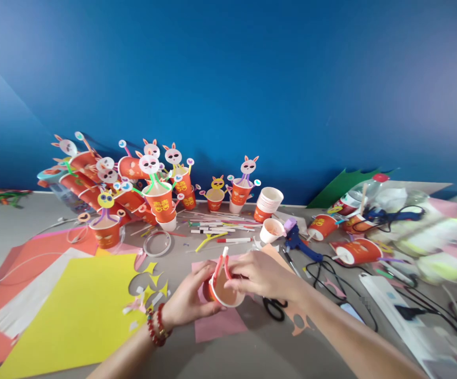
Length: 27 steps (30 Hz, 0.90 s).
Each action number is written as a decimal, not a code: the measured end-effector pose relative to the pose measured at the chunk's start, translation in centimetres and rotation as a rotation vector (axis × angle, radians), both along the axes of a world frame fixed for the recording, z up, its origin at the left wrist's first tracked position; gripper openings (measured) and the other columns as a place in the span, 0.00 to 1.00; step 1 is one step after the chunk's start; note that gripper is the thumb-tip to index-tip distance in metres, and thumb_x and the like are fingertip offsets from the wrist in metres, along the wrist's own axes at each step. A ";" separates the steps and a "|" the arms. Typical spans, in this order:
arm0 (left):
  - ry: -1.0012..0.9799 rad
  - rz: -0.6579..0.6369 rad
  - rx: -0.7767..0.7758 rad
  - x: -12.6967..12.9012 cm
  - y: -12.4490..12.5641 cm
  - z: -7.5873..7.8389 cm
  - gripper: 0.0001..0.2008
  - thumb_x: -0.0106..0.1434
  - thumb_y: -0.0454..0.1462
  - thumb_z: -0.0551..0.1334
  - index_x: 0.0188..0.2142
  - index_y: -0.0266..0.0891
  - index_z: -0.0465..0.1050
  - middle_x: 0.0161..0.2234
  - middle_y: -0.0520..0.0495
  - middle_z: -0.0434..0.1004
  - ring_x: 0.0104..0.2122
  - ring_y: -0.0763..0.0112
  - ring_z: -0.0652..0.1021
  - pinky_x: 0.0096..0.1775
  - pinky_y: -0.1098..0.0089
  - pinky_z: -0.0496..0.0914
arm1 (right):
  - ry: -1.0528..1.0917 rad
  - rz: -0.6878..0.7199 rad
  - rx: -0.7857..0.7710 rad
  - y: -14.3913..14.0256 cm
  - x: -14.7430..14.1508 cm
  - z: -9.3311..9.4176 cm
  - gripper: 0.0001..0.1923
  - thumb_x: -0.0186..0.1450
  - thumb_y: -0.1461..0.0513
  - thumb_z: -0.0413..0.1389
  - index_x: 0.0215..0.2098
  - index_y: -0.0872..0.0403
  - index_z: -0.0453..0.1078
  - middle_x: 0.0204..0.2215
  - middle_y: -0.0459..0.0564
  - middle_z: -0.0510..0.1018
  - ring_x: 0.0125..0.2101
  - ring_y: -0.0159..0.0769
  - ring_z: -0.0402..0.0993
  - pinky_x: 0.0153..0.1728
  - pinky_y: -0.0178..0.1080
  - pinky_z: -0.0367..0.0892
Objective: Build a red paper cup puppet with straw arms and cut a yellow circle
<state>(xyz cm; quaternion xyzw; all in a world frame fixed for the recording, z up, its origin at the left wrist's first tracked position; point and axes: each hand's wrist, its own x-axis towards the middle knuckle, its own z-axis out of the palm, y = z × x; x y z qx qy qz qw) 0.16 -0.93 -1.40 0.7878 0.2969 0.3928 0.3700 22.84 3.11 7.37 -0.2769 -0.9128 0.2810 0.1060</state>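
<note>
A red paper cup (225, 292) with a white inside is held just above the table (260, 347), near its front edge at centre. It is gripped from 9 o'clock by the left hand (186, 300), while its rim is pinched at 3 o'clock by the right hand (262, 275). A red pipe cleaner (221, 263) is seen bent over the rim at 12 o'clock. A stack of cups (268, 202) stands at 1 o'clock, and finished bunny cups (159, 197) are crowded at 11 o'clock. A yellow sheet (74, 310) lies at 9 o'clock, a blue glue gun (299, 242) at 2 o'clock. A blue wall (228, 79) rises behind.
</note>
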 end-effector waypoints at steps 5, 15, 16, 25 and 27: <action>-0.005 0.004 -0.016 0.1 0.0 0.0 0.33 0.57 0.40 0.71 0.60 0.44 0.63 0.55 0.38 0.73 0.52 0.53 0.74 0.53 0.58 0.70 | 0.020 0.026 0.038 0.1 -0.2 -0.1 0.06 0.70 0.60 0.56 0.40 0.49 0.76 0.35 0.45 0.81 0.33 0.34 0.75 0.31 0.33 0.60; -0.045 -0.024 -0.079 0.0 0.2 0.8 0.29 0.58 0.39 0.70 0.57 0.44 0.65 0.53 0.40 0.73 0.52 0.56 0.74 0.54 0.59 0.68 | -0.021 0.029 0.118 -0.4 -0.9 0.5 0.08 0.66 0.63 0.58 0.28 0.53 0.70 0.25 0.42 0.73 0.24 0.30 0.65 0.24 0.34 0.48; -0.056 -0.018 -0.095 0.0 0.2 0.8 0.29 0.58 0.39 0.70 0.57 0.44 0.65 0.52 0.40 0.73 0.51 0.56 0.74 0.54 0.59 0.68 | -0.028 0.011 0.129 -0.5 -0.9 0.6 0.08 0.66 0.64 0.59 0.28 0.53 0.69 0.25 0.42 0.73 0.24 0.30 0.65 0.24 0.34 0.48; -0.100 0.013 -0.057 -0.1 0.0 -0.4 0.34 0.57 0.42 0.71 0.60 0.43 0.64 0.57 0.36 0.71 0.54 0.51 0.74 0.53 0.57 0.70 | -0.049 -0.195 0.097 -1.4 -0.8 1.0 0.13 0.60 0.56 0.65 0.29 0.53 0.66 0.26 0.41 0.71 0.26 0.31 0.66 0.26 0.33 0.51; -0.101 0.010 -0.051 -0.1 0.0 -0.6 0.34 0.56 0.43 0.71 0.60 0.43 0.63 0.56 0.36 0.72 0.54 0.51 0.74 0.53 0.57 0.70 | 0.007 -0.242 0.114 -1.6 -1.2 1.0 0.15 0.58 0.56 0.66 0.29 0.53 0.65 0.27 0.42 0.71 0.27 0.32 0.66 0.27 0.33 0.54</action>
